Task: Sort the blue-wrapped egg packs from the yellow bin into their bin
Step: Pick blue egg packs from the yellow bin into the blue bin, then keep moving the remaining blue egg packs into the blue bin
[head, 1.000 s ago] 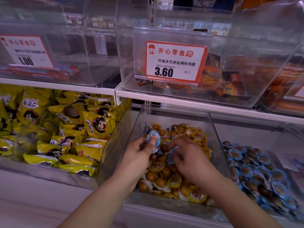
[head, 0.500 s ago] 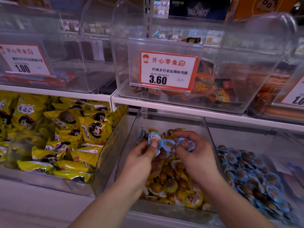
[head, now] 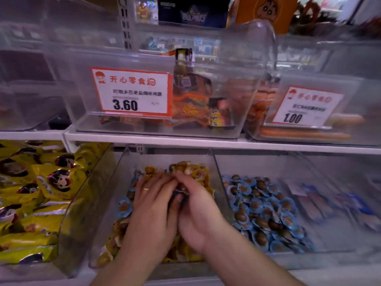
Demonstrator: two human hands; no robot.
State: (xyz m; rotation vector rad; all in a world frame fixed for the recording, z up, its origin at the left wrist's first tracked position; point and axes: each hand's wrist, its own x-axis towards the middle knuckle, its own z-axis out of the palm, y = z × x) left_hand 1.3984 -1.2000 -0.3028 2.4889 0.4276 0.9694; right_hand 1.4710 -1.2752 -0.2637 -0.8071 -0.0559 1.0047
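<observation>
Both hands are low in the yellow bin (head: 123, 182), the clear middle bin on the lower shelf, which is filled with yellow-wrapped egg packs (head: 198, 174). The left hand (head: 152, 205) lies flat over the pile, fingers fairly straight and spread, a ring (head: 146, 189) on one finger. The right hand (head: 195, 211) is pressed against it, fingers curled around something dark at the fingertips (frame too blurred to tell what, or whether it is really gripped). One blue pack (head: 124, 207) lies in the yellow bin just left of the left hand, near the bin's left wall; another blue edge shows higher up by the left fingertips. The blue bin (head: 226, 162) stands just to the right, holding a heap of blue packs (head: 266, 211). Yellow bags (head: 41, 182) fill the bin to the left. On the shelf above, a clear bin carries a 3.60 tag (head: 132, 91); its right neighbour has a 1.00 tag (head: 305, 106).
</observation>
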